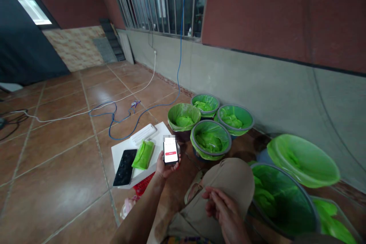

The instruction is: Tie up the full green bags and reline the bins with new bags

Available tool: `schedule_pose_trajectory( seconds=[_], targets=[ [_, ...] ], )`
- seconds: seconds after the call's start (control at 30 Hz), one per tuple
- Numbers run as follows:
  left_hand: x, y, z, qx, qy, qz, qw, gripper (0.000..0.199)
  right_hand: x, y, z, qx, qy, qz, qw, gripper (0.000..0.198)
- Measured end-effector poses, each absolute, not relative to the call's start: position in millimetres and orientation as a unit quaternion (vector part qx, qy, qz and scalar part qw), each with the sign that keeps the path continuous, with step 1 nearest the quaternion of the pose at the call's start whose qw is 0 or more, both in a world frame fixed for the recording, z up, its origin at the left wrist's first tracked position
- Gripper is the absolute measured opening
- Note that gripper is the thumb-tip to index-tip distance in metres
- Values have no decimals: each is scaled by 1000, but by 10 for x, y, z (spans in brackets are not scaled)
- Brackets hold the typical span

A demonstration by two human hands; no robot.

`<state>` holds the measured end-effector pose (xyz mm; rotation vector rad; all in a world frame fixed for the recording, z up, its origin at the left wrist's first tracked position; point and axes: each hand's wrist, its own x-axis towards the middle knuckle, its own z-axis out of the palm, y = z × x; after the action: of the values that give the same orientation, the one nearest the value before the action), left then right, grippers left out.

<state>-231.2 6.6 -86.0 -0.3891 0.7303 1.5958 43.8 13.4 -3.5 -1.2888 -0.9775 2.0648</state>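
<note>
My left hand (164,168) is wrapped round a smartphone (170,156), held upright with its lit screen facing me. The screen is mostly white with a red button, and its top is blurred out. Over my bent knee, my right hand (221,207) is closed, thumb and fingers drawn together, and nothing shows in it. Just left of the phone, a white board (154,156) carries a green plastic packet (143,155), a dark tablet-like slab (125,167) and a white power strip (143,134).
Several bins lined with green bags stand along the wall, among them a near one (211,140) and a large one (286,198) by my right leg. A blue cable (134,126) and a white cord (77,113) trail over the tiled floor. Something red (143,185) lies under the board.
</note>
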Motion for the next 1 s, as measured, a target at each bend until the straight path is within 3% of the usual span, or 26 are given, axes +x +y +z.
schedule_pose_trajectory(
  seconds=[0.33,0.63,1.0],
  targets=[
    [-2395,-103,-755,-191,346,735,551,66,431,110,-64,-468,-372,757,263,47],
    [-2225,-149,-711,-230,329,800,446,38,437,103,-63,-462,-366,762,269,45],
    [-1407,-235,-847,-157,526,507,665,11,658,112,64,-481,-397,720,305,56]
  ],
)
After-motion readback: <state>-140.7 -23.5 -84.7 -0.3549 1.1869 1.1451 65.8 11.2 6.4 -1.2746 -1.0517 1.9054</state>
